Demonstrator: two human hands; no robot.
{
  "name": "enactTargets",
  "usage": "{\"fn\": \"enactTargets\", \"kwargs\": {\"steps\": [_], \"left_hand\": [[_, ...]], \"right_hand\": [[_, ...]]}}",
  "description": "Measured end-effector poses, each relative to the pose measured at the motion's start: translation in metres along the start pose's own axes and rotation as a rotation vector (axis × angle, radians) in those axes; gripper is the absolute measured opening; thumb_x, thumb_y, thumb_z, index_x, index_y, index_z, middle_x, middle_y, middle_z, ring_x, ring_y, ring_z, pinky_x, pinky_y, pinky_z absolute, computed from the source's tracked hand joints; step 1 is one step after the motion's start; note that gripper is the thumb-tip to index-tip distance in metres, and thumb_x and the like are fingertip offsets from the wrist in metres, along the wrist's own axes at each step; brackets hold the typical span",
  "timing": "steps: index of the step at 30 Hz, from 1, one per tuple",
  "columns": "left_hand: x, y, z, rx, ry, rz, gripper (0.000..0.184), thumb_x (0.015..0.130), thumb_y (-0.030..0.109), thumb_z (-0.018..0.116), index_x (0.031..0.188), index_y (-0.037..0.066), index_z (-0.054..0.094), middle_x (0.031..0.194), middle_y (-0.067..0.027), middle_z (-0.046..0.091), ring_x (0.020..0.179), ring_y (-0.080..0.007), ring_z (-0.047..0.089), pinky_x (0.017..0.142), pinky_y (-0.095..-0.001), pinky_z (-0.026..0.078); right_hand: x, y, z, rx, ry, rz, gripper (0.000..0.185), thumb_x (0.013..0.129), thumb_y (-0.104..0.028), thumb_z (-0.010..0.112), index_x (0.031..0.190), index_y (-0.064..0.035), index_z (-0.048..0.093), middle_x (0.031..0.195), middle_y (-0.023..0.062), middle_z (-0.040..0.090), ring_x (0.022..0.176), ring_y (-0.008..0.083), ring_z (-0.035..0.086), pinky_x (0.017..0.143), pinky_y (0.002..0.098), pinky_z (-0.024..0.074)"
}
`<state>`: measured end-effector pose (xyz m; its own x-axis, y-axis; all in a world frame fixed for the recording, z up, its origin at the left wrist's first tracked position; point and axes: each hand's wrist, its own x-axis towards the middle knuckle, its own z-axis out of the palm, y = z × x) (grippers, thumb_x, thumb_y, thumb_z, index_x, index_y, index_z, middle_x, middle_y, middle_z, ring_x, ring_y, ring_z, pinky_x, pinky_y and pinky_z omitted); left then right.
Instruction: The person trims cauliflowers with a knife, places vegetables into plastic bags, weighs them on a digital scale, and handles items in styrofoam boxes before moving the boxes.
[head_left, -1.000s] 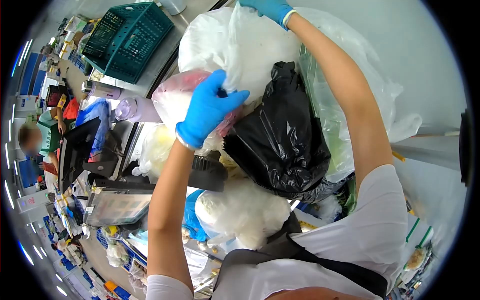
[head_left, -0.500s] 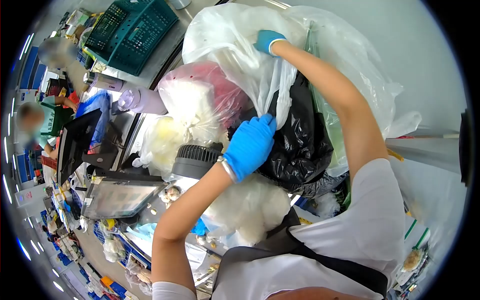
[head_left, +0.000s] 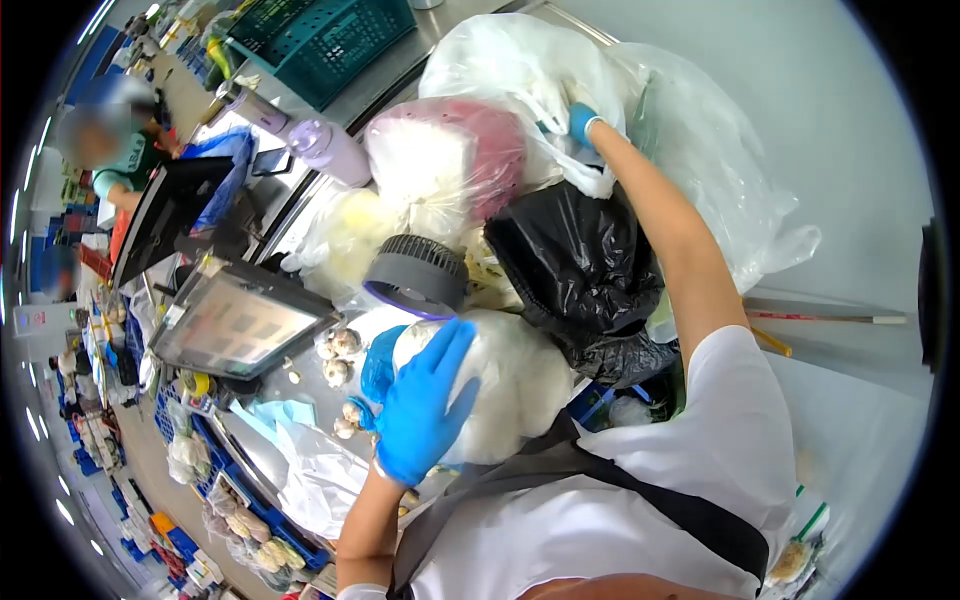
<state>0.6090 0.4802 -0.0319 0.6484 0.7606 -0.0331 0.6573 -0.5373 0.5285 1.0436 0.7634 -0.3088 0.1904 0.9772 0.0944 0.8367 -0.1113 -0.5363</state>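
Note:
My left hand [head_left: 425, 405], in a blue glove, is open with its fingers stretched out over the near side of a full, clear bag with white contents [head_left: 510, 385]. Some blue material [head_left: 380, 362] and several garlic bulbs [head_left: 340, 357] lie beside it. Farther off, my right hand [head_left: 584, 124], gloved in teal, grips a large white plastic bag [head_left: 500, 60]; folds of plastic partly cover its fingers. Below that hand sits a bulging black plastic bag [head_left: 585, 260]. A bag with pink and white contents [head_left: 480, 150] stands left of it.
A grey ribbed round device [head_left: 415, 275] stands among the bags. To the left are a tilted screen [head_left: 245, 315], a dark monitor [head_left: 170, 215] and a lilac bottle [head_left: 330, 150]. A green crate [head_left: 330, 45] is at the back. Another person [head_left: 125, 165] stands beyond the monitor.
My left hand has let go of the white bag's gathered plastic and moved down and left, its fingers opening. My right hand has shifted slightly right and down on the bag. The view has shifted.

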Motion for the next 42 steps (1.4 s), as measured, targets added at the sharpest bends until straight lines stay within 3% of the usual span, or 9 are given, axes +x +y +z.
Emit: {"fn": "enactTargets", "kwargs": {"steps": [4,6,10,17,23,28,31,35,42], "left_hand": [[-0.083,-0.015,0.017,-0.213,0.131,-0.298,0.053,0.082,0.007,0.068,0.133,0.009,0.053,0.132,-0.0157,0.054,0.116,-0.0341,0.054,0.097,-0.0396,0.044],[-0.109,-0.015,0.018,-0.286,0.16,-0.336,0.053,0.082,0.003,0.066,0.133,0.011,0.053,0.132,-0.013,0.054,0.117,-0.0318,0.054,0.097,-0.038,0.044],[-0.142,-0.024,0.023,-0.412,0.178,-0.342,0.052,0.083,0.0,0.066,0.132,0.012,0.054,0.127,-0.012,0.056,0.11,-0.0275,0.058,0.093,-0.0341,0.046],[-0.155,-0.063,0.033,-1.1,0.056,-0.36,0.041,0.089,0.003,0.061,0.13,0.005,0.055,0.122,-0.0093,0.058,0.105,-0.018,0.06,0.091,-0.0304,0.047],[-0.172,-0.091,0.034,-1.709,-0.059,0.018,0.08,0.086,0.042,0.065,0.146,0.001,0.03,0.141,-0.0137,0.042,0.128,-0.0248,0.043,0.106,-0.0386,0.036],[-0.286,-0.118,0.003,-1.245,-0.097,-0.209,0.059,0.074,0.009,0.08,0.124,-0.003,0.052,0.112,-0.0119,0.064,0.098,-0.02,0.062,0.084,-0.0331,0.052],[-0.369,-0.155,0.007,-1.133,-0.127,-0.268,0.055,0.074,0.01,0.079,0.122,-0.003,0.054,0.111,-0.0123,0.064,0.099,-0.0193,0.062,0.086,-0.0328,0.051],[-0.448,-0.175,0.02,-1.052,-0.1,-0.217,0.06,0.074,0.01,0.079,0.126,-0.002,0.051,0.114,-0.0124,0.064,0.102,-0.0196,0.062,0.088,-0.0321,0.05],[-0.513,-0.185,0.044,-0.781,-0.234,0.057,0.081,0.071,0.014,0.081,0.14,0.001,0.04,0.12,-0.0155,0.062,0.108,-0.0214,0.061,0.092,-0.0343,0.049]], "right_hand": [[0.015,-0.079,-0.078,-0.036,-0.256,-0.081,0.055,0.081,-0.037,0.07,0.121,-0.0007,0.061,0.11,0.013,0.067,0.089,0.0237,0.063,0.08,0.0359,0.0512],[0.008,-0.103,-0.115,0.859,-0.411,0.215,0.05,0.076,-0.035,0.072,0.111,-0.0006,0.066,0.102,0.0151,0.068,0.09,0.0276,0.066,0.081,0.0356,0.0523],[-0.047,-0.161,-0.189,1.129,-0.44,0.378,0.043,0.078,-0.024,0.07,0.11,0.0035,0.063,0.097,0.0158,0.069,0.084,0.0251,0.068,0.076,0.0346,0.0551],[-0.256,-0.263,-0.228,1.5,-0.001,0.383,0.047,0.084,-0.021,0.065,0.123,0.0032,0.056,0.108,0.0175,0.066,0.092,0.0251,0.068,0.082,0.0365,0.0568],[-0.467,-0.368,-0.133,1.614,-0.044,0.304,0.049,0.076,0.0,0.069,0.124,0.0045,0.055,0.111,0.0146,0.065,0.099,0.0245,0.064,0.088,0.0378,0.0521],[-0.609,-0.485,-0.03,0.635,-0.165,0.144,0.065,0.076,-0.017,0.08,0.131,0.0013,0.051,0.107,0.0056,0.065,0.094,0.0131,0.059,0.086,0.0289,0.0487],[-0.664,-0.505,0.018,0.536,0.232,0.29,0.065,0.073,-0.017,0.082,0.13,-0.0034,0.054,0.08,0.0011,0.058,0.069,0.0065,0.052,0.064,0.0227,0.0483],[-0.713,-0.578,0.037,0.069,0.221,-0.194,0.041,0.084,-0.029,0.069,0.123,-0.0176,0.063,0.075,0.0045,0.055,0.066,0.0211,0.056,0.061,0.0325,0.0485],[-0.746,-0.553,0.078,-0.397,0.461,-0.279,0.018,0.083,-0.019,0.062,0.1,-0.0121,0.066,0.084,0.0061,0.064,0.071,0.0264,0.063,0.062,0.035,0.0516]]}}
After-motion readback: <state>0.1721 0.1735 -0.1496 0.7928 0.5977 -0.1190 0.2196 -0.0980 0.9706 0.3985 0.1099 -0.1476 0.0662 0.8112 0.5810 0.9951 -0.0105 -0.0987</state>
